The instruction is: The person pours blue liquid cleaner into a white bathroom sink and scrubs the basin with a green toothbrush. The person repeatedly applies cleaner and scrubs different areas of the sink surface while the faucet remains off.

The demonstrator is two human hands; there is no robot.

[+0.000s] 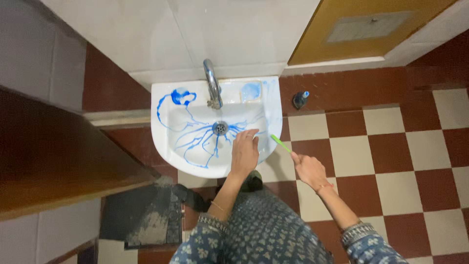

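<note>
head view, looking straight down on a white wash basin streaked with blue liquid, thin blue lines running from the rim toward the drain. left hand laid flat inside the bowl, fingers pressed together and pointing toward the drain, palm down on the wet porcelain at the right of the bowl. right hand held out over the floor just beside the basin's right edge, closed in a pinch round the end of a thin green brush handle, which slants up toward the basin rim; cannot tell whether its tip touches the rim. chrome tap upright at the back, blue puddles in both soap recesses beside it. small dark bottle with a blue cap standing on the floor near the wall, right of the basin. red and cream checkered floor tiles all around, dark mat below the basin at left.
</note>
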